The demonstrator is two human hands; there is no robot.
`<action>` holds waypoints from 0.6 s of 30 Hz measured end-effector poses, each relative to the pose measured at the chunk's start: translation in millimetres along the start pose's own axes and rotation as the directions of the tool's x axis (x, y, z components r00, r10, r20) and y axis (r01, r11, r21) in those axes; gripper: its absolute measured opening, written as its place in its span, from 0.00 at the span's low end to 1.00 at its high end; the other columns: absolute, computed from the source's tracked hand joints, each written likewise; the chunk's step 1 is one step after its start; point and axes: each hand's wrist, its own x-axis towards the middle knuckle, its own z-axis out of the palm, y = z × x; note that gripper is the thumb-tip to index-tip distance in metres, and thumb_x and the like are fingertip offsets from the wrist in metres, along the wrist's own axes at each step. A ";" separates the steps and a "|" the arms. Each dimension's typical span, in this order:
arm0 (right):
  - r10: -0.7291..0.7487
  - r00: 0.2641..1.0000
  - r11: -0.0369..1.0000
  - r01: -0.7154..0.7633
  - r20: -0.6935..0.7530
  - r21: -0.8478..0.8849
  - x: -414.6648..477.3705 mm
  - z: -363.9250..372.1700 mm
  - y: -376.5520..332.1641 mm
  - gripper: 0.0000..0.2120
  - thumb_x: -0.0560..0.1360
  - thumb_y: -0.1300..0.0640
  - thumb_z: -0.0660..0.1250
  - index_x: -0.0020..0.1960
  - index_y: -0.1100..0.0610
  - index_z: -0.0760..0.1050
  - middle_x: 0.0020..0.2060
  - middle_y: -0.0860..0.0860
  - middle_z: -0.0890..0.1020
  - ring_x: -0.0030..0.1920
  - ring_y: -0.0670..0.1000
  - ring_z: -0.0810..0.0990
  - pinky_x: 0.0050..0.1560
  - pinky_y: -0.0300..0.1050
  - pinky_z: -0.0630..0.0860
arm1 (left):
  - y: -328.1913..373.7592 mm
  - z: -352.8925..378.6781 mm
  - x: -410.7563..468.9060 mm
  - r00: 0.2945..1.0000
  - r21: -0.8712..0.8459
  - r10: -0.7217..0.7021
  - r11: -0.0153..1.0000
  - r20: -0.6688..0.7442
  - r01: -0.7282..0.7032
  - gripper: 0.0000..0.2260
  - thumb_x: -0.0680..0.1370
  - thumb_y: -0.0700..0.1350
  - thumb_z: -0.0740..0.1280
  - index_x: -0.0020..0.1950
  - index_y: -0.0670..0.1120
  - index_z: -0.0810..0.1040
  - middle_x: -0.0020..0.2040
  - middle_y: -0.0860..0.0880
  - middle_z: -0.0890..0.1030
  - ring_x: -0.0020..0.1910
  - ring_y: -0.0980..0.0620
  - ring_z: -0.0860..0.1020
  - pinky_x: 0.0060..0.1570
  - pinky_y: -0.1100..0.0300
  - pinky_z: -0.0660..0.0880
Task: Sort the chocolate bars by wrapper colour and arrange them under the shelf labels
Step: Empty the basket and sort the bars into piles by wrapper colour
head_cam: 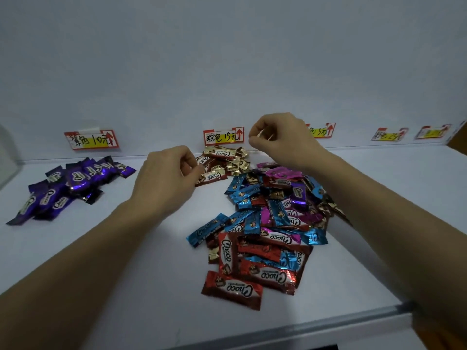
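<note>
A mixed heap of chocolate bars in blue, red, magenta, purple and brown wrappers lies mid-shelf. Purple bars are grouped under the left label. Brown-and-gold bars lie under the middle label. My left hand rests with curled fingers at the left end of a brown bar; whether it grips the bar is unclear. My right hand hovers above the brown group, fingers closed, nothing visible in it. It covers part of a third label.
Two more labels hang on the back wall to the right, with bare white shelf below them. A clear plastic divider stands at the far left. The shelf's metal front edge runs along the bottom.
</note>
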 end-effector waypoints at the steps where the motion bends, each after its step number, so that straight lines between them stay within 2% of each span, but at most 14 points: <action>1: -0.027 1.000 1.000 0.027 0.013 -0.003 -8.6 -6.4 2.5 0.02 0.79 0.53 0.70 0.49 0.50 0.81 0.37 0.43 0.80 0.37 0.41 0.78 0.39 0.34 0.71 | 3.9 -1.8 -3.8 0.999 -0.024 0.025 0.999 0.033 -0.024 0.05 0.78 0.53 0.71 0.44 0.55 0.79 0.37 0.57 0.80 0.38 0.57 0.78 0.34 0.58 0.75; 4: -0.077 0.992 0.994 0.084 0.100 -0.073 -28.2 -23.6 13.0 0.04 0.79 0.57 0.68 0.51 0.50 0.81 0.39 0.45 0.81 0.41 0.46 0.80 0.44 0.44 0.78 | 16.1 -5.6 -15.3 0.978 -0.115 0.148 0.985 0.150 -0.131 0.01 0.78 0.51 0.70 0.47 0.56 0.80 0.39 0.58 0.80 0.40 0.58 0.78 0.38 0.59 0.77; 6: -0.106 0.963 0.983 0.139 0.246 -0.120 -35.6 -35.3 18.5 0.06 0.79 0.58 0.69 0.52 0.49 0.82 0.41 0.47 0.82 0.42 0.47 0.80 0.45 0.47 0.79 | 25.0 -7.9 -20.1 0.935 -0.142 0.249 0.965 0.252 -0.219 0.01 0.79 0.51 0.69 0.48 0.57 0.80 0.41 0.59 0.80 0.43 0.58 0.77 0.41 0.61 0.77; 8: -0.135 0.905 0.975 0.194 0.403 -0.109 -40.7 -42.8 21.2 0.12 0.79 0.60 0.68 0.55 0.45 0.83 0.47 0.44 0.81 0.47 0.44 0.79 0.46 0.43 0.78 | 34.1 -11.1 -23.2 0.881 -0.150 0.321 0.947 0.348 -0.285 0.03 0.79 0.50 0.70 0.48 0.58 0.79 0.41 0.60 0.79 0.45 0.61 0.76 0.41 0.68 0.74; 10: -0.129 0.843 0.963 0.232 0.522 -0.135 -44.3 -42.7 20.5 0.16 0.79 0.60 0.68 0.57 0.39 0.81 0.52 0.41 0.76 0.53 0.42 0.75 0.50 0.38 0.74 | 39.4 -17.1 -24.3 0.840 -0.171 0.371 0.929 0.395 -0.329 0.04 0.78 0.47 0.71 0.48 0.58 0.80 0.41 0.61 0.79 0.45 0.62 0.76 0.40 0.72 0.71; 12: -0.112 0.798 0.945 0.270 0.592 -0.186 -45.2 -36.9 19.3 0.19 0.79 0.60 0.68 0.59 0.36 0.79 0.53 0.39 0.71 0.54 0.42 0.72 0.50 0.31 0.68 | 39.3 -26.1 -23.0 0.790 -0.180 0.400 0.916 0.464 -0.359 0.06 0.78 0.46 0.71 0.48 0.58 0.81 0.41 0.61 0.80 0.46 0.62 0.77 0.42 0.73 0.71; 14: -0.092 0.786 0.931 0.286 0.611 -0.228 -44.5 -31.5 17.6 0.20 0.79 0.59 0.69 0.61 0.34 0.78 0.52 0.39 0.69 0.54 0.43 0.70 0.47 0.29 0.65 | 37.9 -37.1 -19.4 0.697 -0.156 0.388 0.914 0.604 -0.374 0.07 0.77 0.46 0.72 0.48 0.60 0.81 0.44 0.64 0.80 0.47 0.62 0.77 0.42 0.71 0.72; 16: -0.086 0.784 0.921 0.298 0.615 -0.251 -44.0 -30.6 17.1 0.20 0.78 0.57 0.70 0.62 0.34 0.77 0.53 0.41 0.69 0.54 0.44 0.69 0.46 0.30 0.65 | 38.0 -46.5 -17.5 0.562 -0.114 0.331 0.916 0.758 -0.385 0.08 0.77 0.48 0.72 0.47 0.62 0.80 0.47 0.68 0.79 0.49 0.63 0.77 0.43 0.69 0.72; 18: -0.080 0.764 0.911 0.317 0.640 -0.265 -45.5 -34.4 17.4 0.22 0.77 0.56 0.72 0.64 0.34 0.75 0.54 0.41 0.69 0.55 0.44 0.69 0.47 0.31 0.65 | 38.8 -50.9 -18.4 0.438 -0.090 0.288 0.904 0.852 -0.419 0.06 0.76 0.52 0.73 0.46 0.65 0.79 0.48 0.69 0.78 0.51 0.64 0.77 0.47 0.68 0.73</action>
